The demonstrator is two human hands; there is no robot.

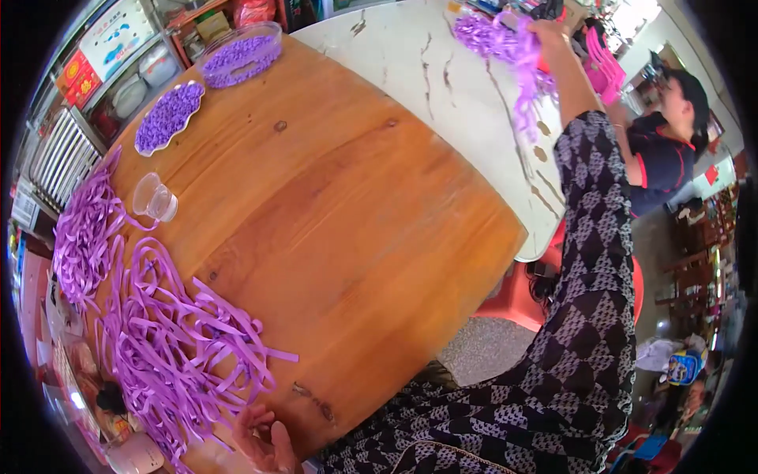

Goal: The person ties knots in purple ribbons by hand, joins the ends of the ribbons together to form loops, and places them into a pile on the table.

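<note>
My right arm, in a black-and-white patterned sleeve, reaches out to the far right. My right hand [548,33] is closed on a purple ribbon [527,75] that dangles over the white table. Beside it lies a bunch of shiny purple ribbons [483,35]. At the near edge of the wooden table, my left hand [267,442] rests with loosely curled fingers apart from the thumb, and nothing shows in it. Next to that hand spreads a loose heap of purple ribbons [170,347]; a second pile of ribbons [85,225] lies farther left.
On the wooden table [355,221] are a clear bowl [241,54] and a scalloped dish [170,118], both with small purple pieces, and clear plastic cups [158,199]. A white table [387,47] adjoins it. A person [671,134] is at the right, beyond a red stool [517,296].
</note>
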